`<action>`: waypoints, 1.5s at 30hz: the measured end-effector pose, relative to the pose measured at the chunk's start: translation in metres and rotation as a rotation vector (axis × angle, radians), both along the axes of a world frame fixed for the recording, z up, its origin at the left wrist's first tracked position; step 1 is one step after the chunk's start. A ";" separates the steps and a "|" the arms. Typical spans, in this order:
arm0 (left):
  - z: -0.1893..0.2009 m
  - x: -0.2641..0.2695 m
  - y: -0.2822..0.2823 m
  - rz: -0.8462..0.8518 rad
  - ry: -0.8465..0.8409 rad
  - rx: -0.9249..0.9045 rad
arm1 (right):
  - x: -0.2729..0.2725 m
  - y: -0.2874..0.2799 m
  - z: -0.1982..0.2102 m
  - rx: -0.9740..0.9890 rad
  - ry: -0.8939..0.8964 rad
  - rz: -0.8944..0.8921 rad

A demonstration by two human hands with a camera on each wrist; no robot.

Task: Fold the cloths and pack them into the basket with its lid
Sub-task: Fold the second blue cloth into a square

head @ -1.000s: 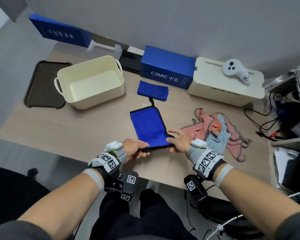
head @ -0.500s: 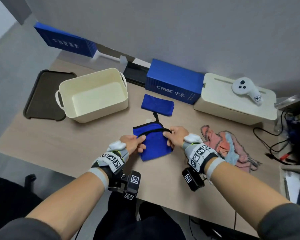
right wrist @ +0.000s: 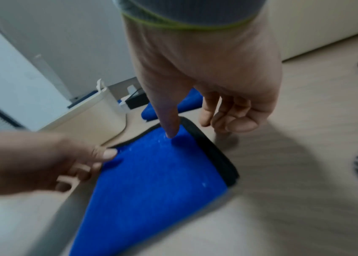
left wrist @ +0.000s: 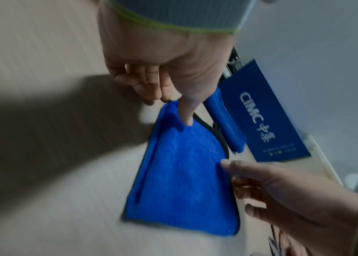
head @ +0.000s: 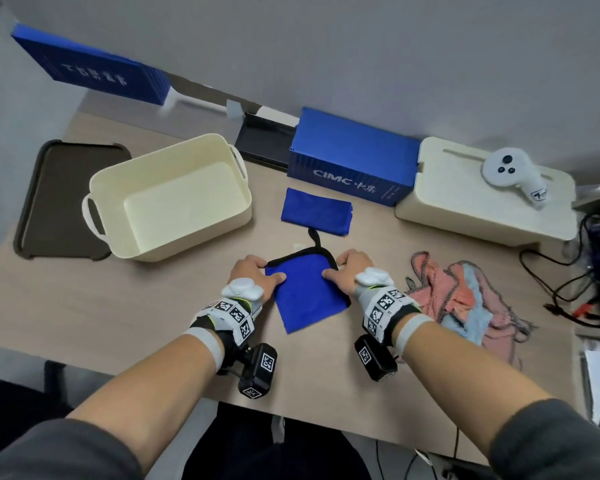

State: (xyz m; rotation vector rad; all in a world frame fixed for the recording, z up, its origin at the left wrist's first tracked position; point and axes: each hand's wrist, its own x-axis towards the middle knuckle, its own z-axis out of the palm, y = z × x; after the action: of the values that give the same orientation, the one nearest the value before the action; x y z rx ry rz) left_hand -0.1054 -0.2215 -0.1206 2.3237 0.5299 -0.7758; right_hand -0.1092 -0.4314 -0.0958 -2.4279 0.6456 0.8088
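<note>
A blue cloth [head: 309,296] with black trim lies folded in half near the table's front edge, its loop pointing away. My left hand [head: 253,271] pinches its far left corner, thumb on top [left wrist: 187,119]. My right hand [head: 347,268] holds the far right corner; its thumb [right wrist: 169,131] presses the cloth and its fingers curl beside the trim. A second blue cloth [head: 316,211] lies folded farther back. The cream basket [head: 194,240] stands open and empty at the left, with the dark lid [head: 63,195] flat beside it.
A crumpled pink and light-blue cloth pile [head: 465,299] lies right of my right hand. At the back stand a blue CIMC box [head: 350,161] and a cream box [head: 482,209] with a white controller [head: 510,171] on top. Black cables [head: 568,282] trail at the right edge.
Both hands lifted the cloth's near edge and carried it over to the far edge, halving it. The hands now sit at the far corners, lower on the table.
</note>
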 end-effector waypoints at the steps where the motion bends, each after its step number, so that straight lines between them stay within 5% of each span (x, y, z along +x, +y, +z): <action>1: -0.001 0.002 -0.004 -0.062 -0.004 0.014 | -0.004 0.002 0.000 -0.016 0.013 0.048; 8: 0.003 0.040 -0.027 -0.198 -0.045 -0.040 | -0.032 -0.012 -0.006 0.051 0.147 -0.091; 13: 0.013 0.024 -0.024 -0.080 0.006 0.027 | -0.053 -0.027 -0.015 0.207 0.135 -0.336; 19: 0.013 -0.035 -0.006 -0.287 0.197 0.129 | -0.077 -0.009 -0.034 0.215 0.305 -0.229; 22: 0.017 -0.039 -0.012 -0.304 0.242 0.154 | -0.077 0.003 -0.023 0.069 0.342 -0.155; 24: 0.022 -0.037 -0.014 -0.250 0.237 0.079 | -0.077 0.006 -0.013 0.074 0.300 -0.199; 29: 0.017 -0.040 -0.006 0.061 0.358 -0.221 | -0.082 0.004 0.002 0.436 0.257 -0.547; 35: 0.032 -0.046 -0.011 0.055 0.367 -0.222 | -0.089 -0.001 -0.002 0.454 0.321 -0.632; 45: 0.043 0.026 -0.026 0.191 0.279 -0.297 | -0.031 -0.016 0.013 0.524 0.105 -0.748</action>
State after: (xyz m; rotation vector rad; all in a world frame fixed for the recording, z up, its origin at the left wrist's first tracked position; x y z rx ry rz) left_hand -0.0797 -0.2477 -0.0778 1.8748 0.6953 -1.0169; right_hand -0.1400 -0.4471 -0.0824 -1.5072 1.1194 0.6682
